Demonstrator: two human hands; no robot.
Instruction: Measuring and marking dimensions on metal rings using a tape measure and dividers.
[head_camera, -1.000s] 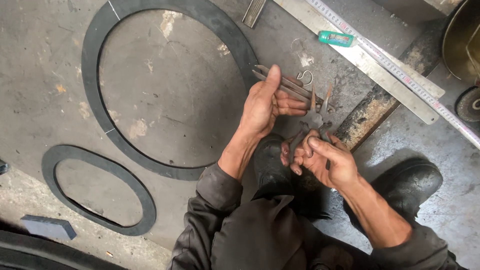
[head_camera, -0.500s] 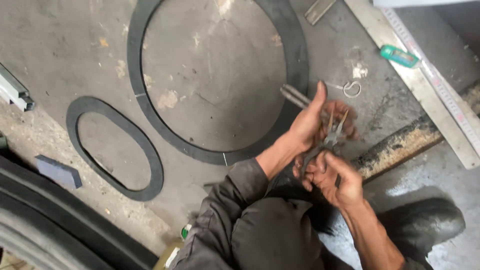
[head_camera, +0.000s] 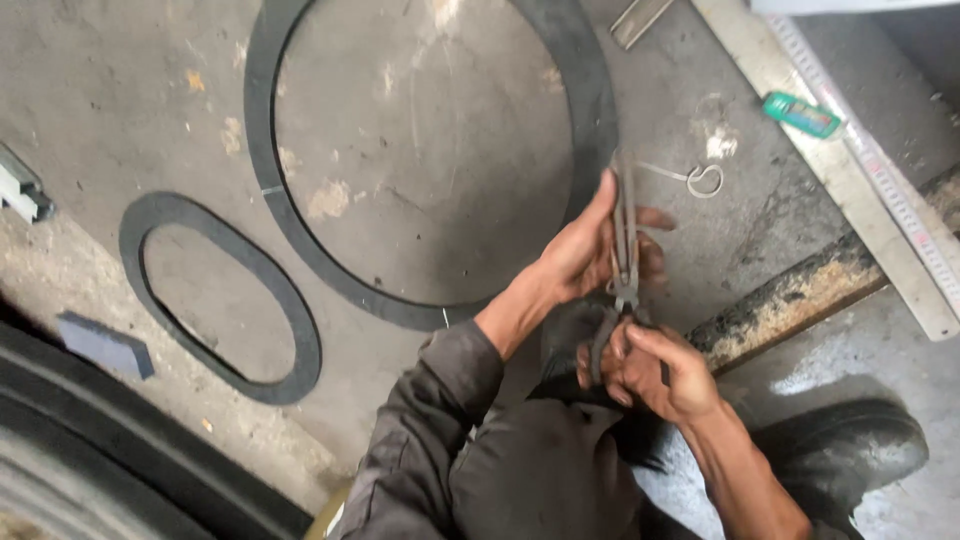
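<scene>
Your left hand (head_camera: 585, 250) is closed around the long metal legs of a pair of dividers (head_camera: 625, 235), thumb raised along one side and fingers wrapped behind. The legs run upward from the pivot and cross the inner edge of the large black rubber ring (head_camera: 590, 100) lying on the concrete floor (head_camera: 420, 160). Your right hand (head_camera: 650, 370) sits just below the left, fingers curled tight around the tool's lower end at the pivot; what exactly it pinches there is too blurred to tell. Left of the large ring lies a smaller oval rubber gasket (head_camera: 300, 330), well apart from your hands. Right of the ring, near the dividers' tips, rests a bent wire loop (head_camera: 700, 180). Farther right lie a long steel ruler (head_camera: 870, 170) and a green marker (head_camera: 800, 113).
</scene>
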